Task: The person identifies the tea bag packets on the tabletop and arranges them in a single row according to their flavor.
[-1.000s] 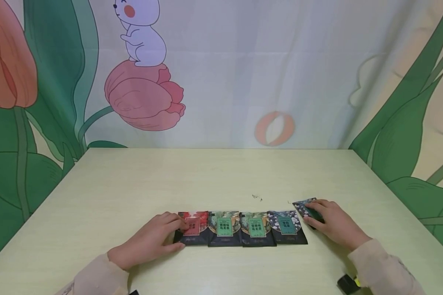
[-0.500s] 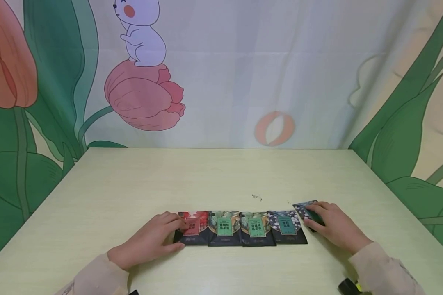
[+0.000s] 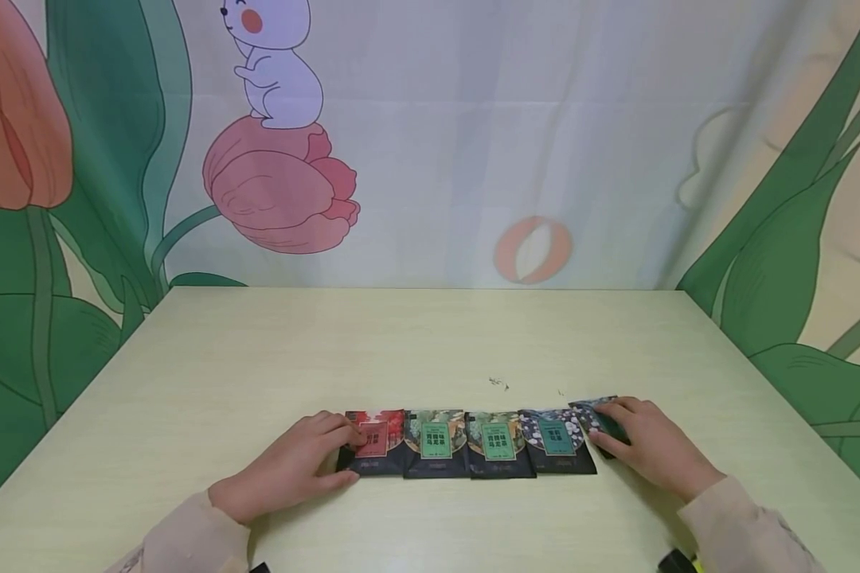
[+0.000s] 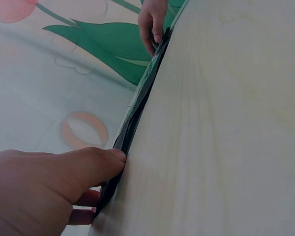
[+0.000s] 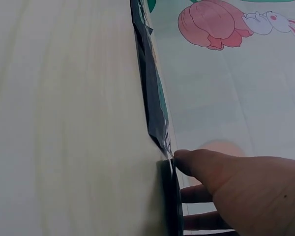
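A red-topped tea sachet [image 3: 383, 446] lies flat at the left end of a row. My left hand [image 3: 297, 461] holds its left side, index finger over the label and thumb at the near corner. To its right come two green-labelled tea sachets, the inner one [image 3: 435, 450] and the outer one [image 3: 500, 450], then a blue floral tea sachet [image 3: 557, 446]. Edges meet or slightly overlap along the row. At the right end my right hand [image 3: 648, 442] pinches another blue floral tea sachet [image 3: 589, 412], tilted slightly and partly covered by the fingers.
The row lies on a pale wooden table [image 3: 416, 342]. Small dark marks [image 3: 499, 383] show on its surface beyond the sachets. A printed curtain [image 3: 430, 143] with flowers and a white animal hangs behind the far edge. A black object [image 3: 677, 561] sits by the right sleeve.
My right hand has brought its tea sachet slightly nearer to me and turned it straighter, closer in line with the row. The left hand and the other sachets have stayed put.
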`<action>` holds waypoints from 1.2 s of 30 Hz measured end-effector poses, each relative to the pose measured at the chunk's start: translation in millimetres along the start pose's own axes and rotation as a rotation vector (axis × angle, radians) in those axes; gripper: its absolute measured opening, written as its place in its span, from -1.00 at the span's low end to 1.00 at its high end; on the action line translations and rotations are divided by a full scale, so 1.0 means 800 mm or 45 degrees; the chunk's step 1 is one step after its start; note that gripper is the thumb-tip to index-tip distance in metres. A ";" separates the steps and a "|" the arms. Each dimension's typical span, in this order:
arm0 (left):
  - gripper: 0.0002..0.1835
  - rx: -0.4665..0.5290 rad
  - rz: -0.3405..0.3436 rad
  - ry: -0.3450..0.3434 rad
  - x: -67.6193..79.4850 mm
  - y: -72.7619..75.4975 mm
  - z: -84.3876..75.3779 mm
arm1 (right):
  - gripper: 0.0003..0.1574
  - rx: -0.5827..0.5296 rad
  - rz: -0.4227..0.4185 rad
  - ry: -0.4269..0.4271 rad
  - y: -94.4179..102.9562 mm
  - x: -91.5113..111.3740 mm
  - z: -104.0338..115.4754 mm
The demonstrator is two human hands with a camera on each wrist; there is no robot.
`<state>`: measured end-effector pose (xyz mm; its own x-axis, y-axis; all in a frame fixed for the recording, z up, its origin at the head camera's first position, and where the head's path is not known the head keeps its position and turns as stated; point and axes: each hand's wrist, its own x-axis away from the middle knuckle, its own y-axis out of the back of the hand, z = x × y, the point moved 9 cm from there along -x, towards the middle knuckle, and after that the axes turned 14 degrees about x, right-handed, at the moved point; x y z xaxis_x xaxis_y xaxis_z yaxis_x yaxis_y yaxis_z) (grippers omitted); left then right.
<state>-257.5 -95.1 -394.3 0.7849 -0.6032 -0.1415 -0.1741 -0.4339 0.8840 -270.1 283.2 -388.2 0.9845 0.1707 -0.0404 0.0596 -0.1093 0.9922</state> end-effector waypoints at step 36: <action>-0.60 0.002 -0.042 -0.036 0.000 0.002 -0.001 | -0.35 0.057 -0.085 0.045 0.014 0.014 0.007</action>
<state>-257.6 -95.2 -392.1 0.7732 -0.6071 -0.1833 -0.1491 -0.4550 0.8779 -257.5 278.4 -378.4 0.9718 0.2131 -0.1010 0.1327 -0.1401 0.9812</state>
